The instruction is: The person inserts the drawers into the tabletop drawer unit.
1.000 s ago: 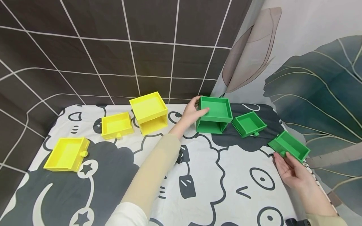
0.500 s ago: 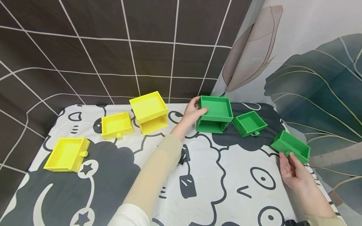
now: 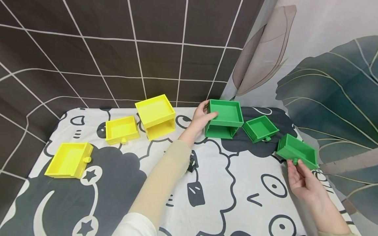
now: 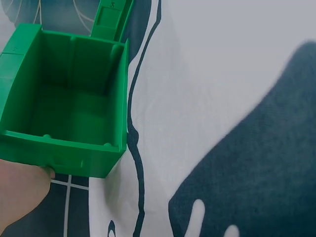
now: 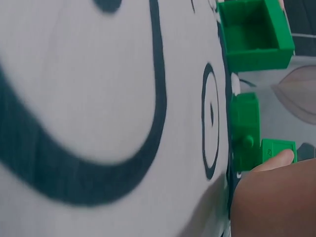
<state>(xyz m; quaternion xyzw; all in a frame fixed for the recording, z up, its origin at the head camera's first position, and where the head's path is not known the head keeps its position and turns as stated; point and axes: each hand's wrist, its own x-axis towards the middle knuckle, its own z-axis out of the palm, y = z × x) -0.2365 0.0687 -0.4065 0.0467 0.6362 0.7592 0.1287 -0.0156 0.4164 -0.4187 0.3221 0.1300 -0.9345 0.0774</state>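
Observation:
A green mini cabinet [image 3: 226, 113] with a shallow top tray and a hollow lower bay stands at the back. My left hand [image 3: 201, 118] grips its left side, thumb over the tray's rim, other fingers partly hidden. Its bay faces the camera in the left wrist view, where the cabinet [image 4: 74, 111] fills the left. At the right edge, my right hand [image 3: 304, 182] pinches the round knob of a green drawer [image 3: 297, 150], held tilted. In the right wrist view the thumb covers part of that drawer [image 5: 279, 147]. Between cabinet and held drawer lies another green drawer [image 3: 261, 128], knob toward me.
A yellow mini cabinet [image 3: 156, 114] stands left of the green one. Two yellow drawers lie farther left, one nearer drawer [image 3: 69, 160] and one beside the cabinet [image 3: 122, 129]. A patterned cloth [image 3: 212, 186] covers the table; dark grid-lined fabric [image 3: 118, 55] hangs behind.
My right hand has shifted the green drawer, first slightly right, then back left toward the other green drawer, and its tilt has changed. My left hand stays on the green cabinet.

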